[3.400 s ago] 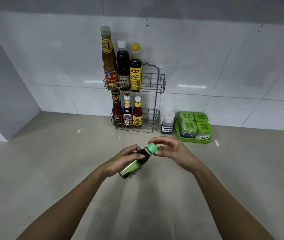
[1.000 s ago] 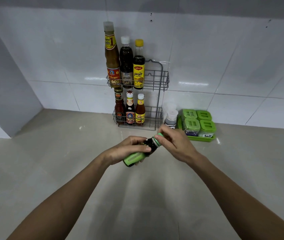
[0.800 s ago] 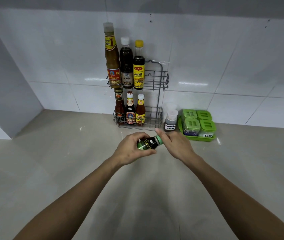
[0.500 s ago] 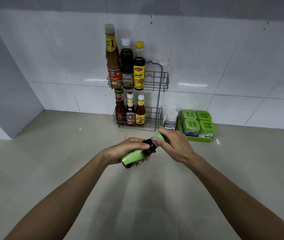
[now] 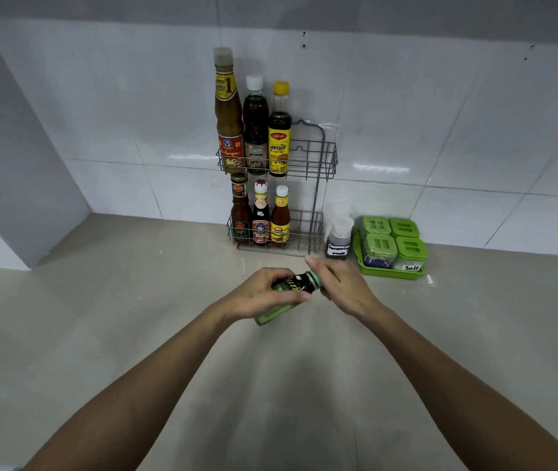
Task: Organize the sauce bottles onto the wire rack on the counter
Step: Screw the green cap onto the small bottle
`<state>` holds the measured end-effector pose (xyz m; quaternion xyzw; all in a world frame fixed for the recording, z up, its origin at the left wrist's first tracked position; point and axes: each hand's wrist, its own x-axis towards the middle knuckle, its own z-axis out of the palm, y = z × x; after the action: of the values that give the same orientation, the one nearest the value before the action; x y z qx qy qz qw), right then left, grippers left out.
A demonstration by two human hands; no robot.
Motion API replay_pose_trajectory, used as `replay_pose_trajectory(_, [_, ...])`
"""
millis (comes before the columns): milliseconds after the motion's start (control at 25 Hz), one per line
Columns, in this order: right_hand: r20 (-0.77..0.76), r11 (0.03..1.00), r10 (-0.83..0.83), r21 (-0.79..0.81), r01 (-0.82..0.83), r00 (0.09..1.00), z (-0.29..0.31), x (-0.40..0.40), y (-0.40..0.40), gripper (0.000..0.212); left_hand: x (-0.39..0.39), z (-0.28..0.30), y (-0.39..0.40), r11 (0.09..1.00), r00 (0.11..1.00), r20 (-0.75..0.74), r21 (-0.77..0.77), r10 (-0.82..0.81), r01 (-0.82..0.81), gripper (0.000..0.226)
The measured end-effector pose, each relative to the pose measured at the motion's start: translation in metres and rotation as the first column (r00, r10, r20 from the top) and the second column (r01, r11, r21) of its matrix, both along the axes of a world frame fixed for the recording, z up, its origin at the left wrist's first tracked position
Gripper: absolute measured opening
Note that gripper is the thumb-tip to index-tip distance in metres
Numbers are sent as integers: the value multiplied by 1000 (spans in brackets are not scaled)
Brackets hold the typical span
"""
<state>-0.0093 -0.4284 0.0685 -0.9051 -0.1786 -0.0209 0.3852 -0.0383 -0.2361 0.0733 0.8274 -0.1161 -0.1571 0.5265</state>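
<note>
White tiled wall (image 5: pixel 440 113), beige counter (image 5: pixel 100 334)

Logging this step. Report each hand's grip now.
Left hand: holding the green bottle by its body.
Right hand: fingers on the bottle's cap.

Beside the grey rack (image 5: pixel 318 171), green lids (image 5: pixel 394 234) are seen; a green-and-black bottle (image 5: pixel 291 289) with a green cap is shown.

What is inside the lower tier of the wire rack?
The lower tier holds three small sauce bottles upright in a row on its left side. The right part looks bare through the wires. Their bases are partly screened by the front rail.
</note>
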Motion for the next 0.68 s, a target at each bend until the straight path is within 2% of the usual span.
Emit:
replay_pose_trajectory(80, [148, 993, 82, 76, -93, 986, 2, -4, -1, 51, -1, 7, 6, 973, 972, -219, -226, -90, 39, 34])
replay_pose_trajectory(200, [315, 987, 129, 49, -152, 940, 5, -6, 0, 38, -4, 11, 11, 915, 907, -330, -383, -262, 125, 35])
replay_pose_trajectory(280, [340, 989, 106, 58, -133, 934, 5, -7, 4, 36, -6, 10, 11, 912, 909, -307, -379, -283, 156, 35])
replay_pose_trajectory(440, [288, 999, 34, -8, -33, 957, 4, -3, 8, 41, -7, 5, 7, 938, 960, -193, -320, -203, 134, 29])
replay_pose_trajectory(560, [247, 998, 18, -63, -2, 969, 6, -1, 9, 42, -7, 3, 6, 976, 981, -131, -182, -142, 117, 19])
replay_pose_trajectory(680, [218, 1000, 6, -25, -1, 976, 5, 0, 9, 40, -6, 2, 4, 995, 999, 4, -83, -54, 54, 20])
